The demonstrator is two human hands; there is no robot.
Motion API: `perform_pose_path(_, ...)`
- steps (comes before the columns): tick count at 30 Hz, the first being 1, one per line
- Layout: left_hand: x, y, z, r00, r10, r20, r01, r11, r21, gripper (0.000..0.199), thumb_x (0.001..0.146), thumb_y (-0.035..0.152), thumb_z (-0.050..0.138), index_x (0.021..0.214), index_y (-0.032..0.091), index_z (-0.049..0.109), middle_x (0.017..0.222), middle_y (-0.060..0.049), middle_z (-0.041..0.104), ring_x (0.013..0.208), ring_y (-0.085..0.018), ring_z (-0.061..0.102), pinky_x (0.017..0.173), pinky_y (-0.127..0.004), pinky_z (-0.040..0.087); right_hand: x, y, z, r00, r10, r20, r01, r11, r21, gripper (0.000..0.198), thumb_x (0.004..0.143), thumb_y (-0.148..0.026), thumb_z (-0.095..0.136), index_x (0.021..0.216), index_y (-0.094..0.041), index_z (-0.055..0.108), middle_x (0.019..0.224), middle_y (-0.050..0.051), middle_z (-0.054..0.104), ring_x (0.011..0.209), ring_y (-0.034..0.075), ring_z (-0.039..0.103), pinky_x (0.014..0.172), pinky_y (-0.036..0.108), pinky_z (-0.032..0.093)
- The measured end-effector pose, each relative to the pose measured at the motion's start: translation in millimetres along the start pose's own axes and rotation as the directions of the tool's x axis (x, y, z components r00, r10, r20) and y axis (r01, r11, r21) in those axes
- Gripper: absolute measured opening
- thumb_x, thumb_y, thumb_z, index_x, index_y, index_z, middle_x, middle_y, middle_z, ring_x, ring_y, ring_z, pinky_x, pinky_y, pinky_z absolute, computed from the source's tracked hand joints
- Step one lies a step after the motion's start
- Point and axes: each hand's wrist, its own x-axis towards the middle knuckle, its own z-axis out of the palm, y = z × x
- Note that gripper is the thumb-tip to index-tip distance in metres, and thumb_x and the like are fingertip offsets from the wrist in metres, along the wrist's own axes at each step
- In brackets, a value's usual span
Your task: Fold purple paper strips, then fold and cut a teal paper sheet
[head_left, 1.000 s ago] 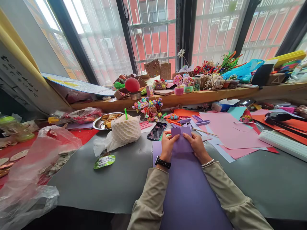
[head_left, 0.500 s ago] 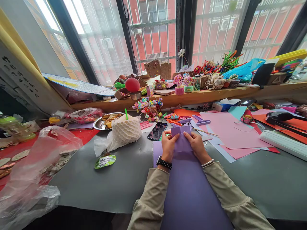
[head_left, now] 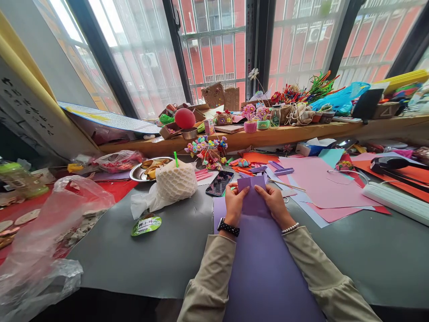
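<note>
Between my two hands is a small piece of purple paper (head_left: 253, 203), creased down its middle and held above the table. My left hand (head_left: 234, 202) pinches its left side, thumb on the near face. On the right side, my right hand (head_left: 274, 203) grips it the same way, with the other fingers behind the paper. Beneath both hands lies a large purple sheet (head_left: 268, 273), which runs toward me to the table's near edge. A black phone (head_left: 219, 184) rests just left of my left hand.
Left stands a coconut in white netting (head_left: 176, 181) with a green straw, before a metal plate (head_left: 136, 173). Pink sheets (head_left: 321, 181) and a white power strip (head_left: 397, 203) lie right. Yarn flowers (head_left: 208, 150) stand behind; a plastic bag (head_left: 50, 223) droops at far left.
The small purple paper tilts slightly differently, and its lower part looks darker. Both hands keep their grip and have barely moved.
</note>
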Motion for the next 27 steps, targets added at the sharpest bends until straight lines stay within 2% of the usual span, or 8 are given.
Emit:
perform_pose_path(6,0.2,-1.0,1.9,1.000,0.019,-0.011,-0.019,1.000,-0.007,0.048,0.049,0.028,0.071,0.078,0.018,0.035,0.061,0.002,0.057,0.048,-0.009,0.053,0.050,-0.021,0.042,-0.8,-2.2,3.4,0.999,0.044,-0.011,-0.043,0.992,0.115,0.028,0.059,-0.040,0.063,0.072,-0.015,0.061,0.057,-0.001,0.060,0.049,0.011,0.051,0.047,0.022,0.041)
perform_pose_path(12,-0.2,-1.3,2.9,0.998,0.059,-0.018,-0.058,0.998,0.009,0.045,0.051,0.029,0.070,0.076,0.019,0.035,0.058,0.005,0.054,0.048,-0.008,0.051,0.048,-0.018,0.039,-0.8,-3.2,5.8,0.998,0.064,-0.011,-0.062,0.988,0.140,0.030,0.057,-0.042,0.064,0.071,-0.016,0.061,0.057,-0.001,0.061,0.048,0.012,0.052,0.046,0.023,0.041)
perform_pose_path(17,1.3,-1.5,1.0,0.996,0.087,-0.024,-0.086,0.994,0.065,0.044,0.050,0.028,0.070,0.076,0.019,0.036,0.059,0.005,0.054,0.048,-0.008,0.051,0.048,-0.018,0.039,-0.2,-1.4,3.8,0.998,0.070,-0.005,-0.070,0.995,0.076,0.036,0.056,-0.047,0.062,0.073,-0.015,0.061,0.058,0.001,0.061,0.049,0.013,0.053,0.047,0.024,0.042)
perform_pose_path(23,4.1,-3.5,-3.6,0.997,0.056,0.044,-0.061,0.992,0.111,0.047,0.051,0.029,0.071,0.083,0.017,0.038,0.064,0.000,0.058,0.054,-0.012,0.056,0.051,-0.022,0.043,-0.1,1.9,-0.4,0.997,-0.068,-0.031,0.064,0.991,-0.119,0.033,0.061,-0.046,0.058,0.072,-0.015,0.061,0.062,0.001,0.061,0.053,0.014,0.052,0.046,0.023,0.040)
perform_pose_path(27,4.0,-3.4,-2.9,0.999,0.042,0.018,-0.044,0.995,0.085,0.047,0.051,0.030,0.071,0.082,0.017,0.038,0.061,0.001,0.058,0.050,-0.011,0.055,0.049,-0.022,0.042,-1.0,-0.8,1.7,1.000,-0.018,-0.011,0.018,0.999,-0.032,0.032,0.060,-0.045,0.059,0.071,-0.015,0.060,0.060,0.000,0.061,0.051,0.013,0.052,0.047,0.024,0.041)
